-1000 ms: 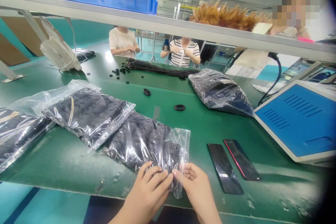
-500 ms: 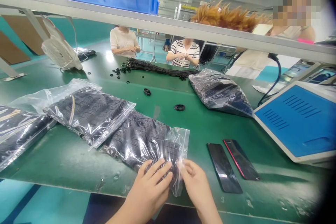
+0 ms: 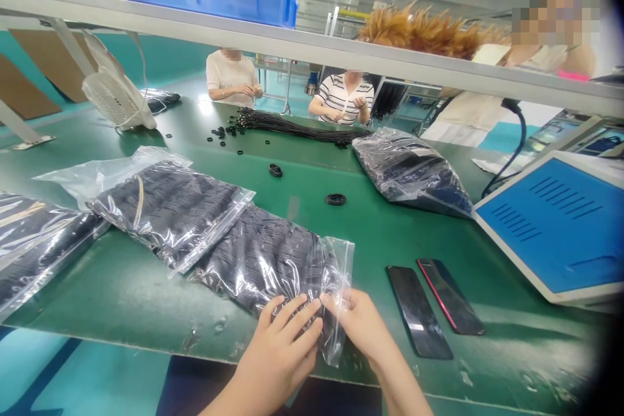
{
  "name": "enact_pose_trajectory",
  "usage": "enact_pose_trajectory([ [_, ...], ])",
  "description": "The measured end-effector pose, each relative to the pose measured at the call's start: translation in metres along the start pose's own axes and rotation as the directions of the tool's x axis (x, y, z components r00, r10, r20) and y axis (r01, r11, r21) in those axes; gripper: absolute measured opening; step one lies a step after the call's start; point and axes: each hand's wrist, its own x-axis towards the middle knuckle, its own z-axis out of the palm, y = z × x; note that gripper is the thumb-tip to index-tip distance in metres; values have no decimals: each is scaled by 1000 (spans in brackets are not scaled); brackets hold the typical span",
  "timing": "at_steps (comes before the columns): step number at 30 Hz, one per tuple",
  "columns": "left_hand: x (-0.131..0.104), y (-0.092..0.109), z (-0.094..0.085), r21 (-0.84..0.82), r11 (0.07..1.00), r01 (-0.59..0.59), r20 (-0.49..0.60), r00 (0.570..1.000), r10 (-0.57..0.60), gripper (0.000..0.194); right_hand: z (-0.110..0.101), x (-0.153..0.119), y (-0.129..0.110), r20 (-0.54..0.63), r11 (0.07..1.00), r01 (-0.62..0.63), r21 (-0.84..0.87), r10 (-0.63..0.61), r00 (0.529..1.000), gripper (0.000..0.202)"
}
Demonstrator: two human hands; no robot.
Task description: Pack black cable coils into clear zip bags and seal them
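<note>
A clear zip bag (image 3: 263,253) packed with black coiled cords lies along the front of the green table. My left hand (image 3: 283,348) rests flat on its near end, fingers spread over the plastic. At the bag's right end my right hand (image 3: 363,325) has its fingers curled on the plastic beside the zip strip, with the thumb side toward my left fingers. The fingertips of that hand are partly hidden by shiny film. A second filled bag (image 3: 166,205) overlaps the first on the left, and another filled bag (image 3: 43,247) lies at the left edge.
Two dark phones, one black (image 3: 419,312) and one red-edged (image 3: 451,296), lie right of my hands. Beyond are two cord coils, a long cord bundle (image 3: 292,127), a plastic-wrapped pack (image 3: 412,172), a blue-panelled machine (image 3: 560,221) and a white fan (image 3: 117,94). Several people are across the table.
My right hand has shifted slightly left and up onto the bag's end, its thumb side now closer to my left fingers. My left hand stays nearly in place.
</note>
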Motion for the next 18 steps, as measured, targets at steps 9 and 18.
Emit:
enact_pose_trajectory([
  [9, 2, -1, -1, 7, 1000, -2, 8, 1000, 2, 27, -4, -5, -5, 84, 1000, 0, 12, -1, 996, 51],
  [18, 5, 3, -1, 78, 997, 7, 49, 999, -11, 31, -13, -5, -16, 199, 999, 35, -20, -30, 979, 49],
])
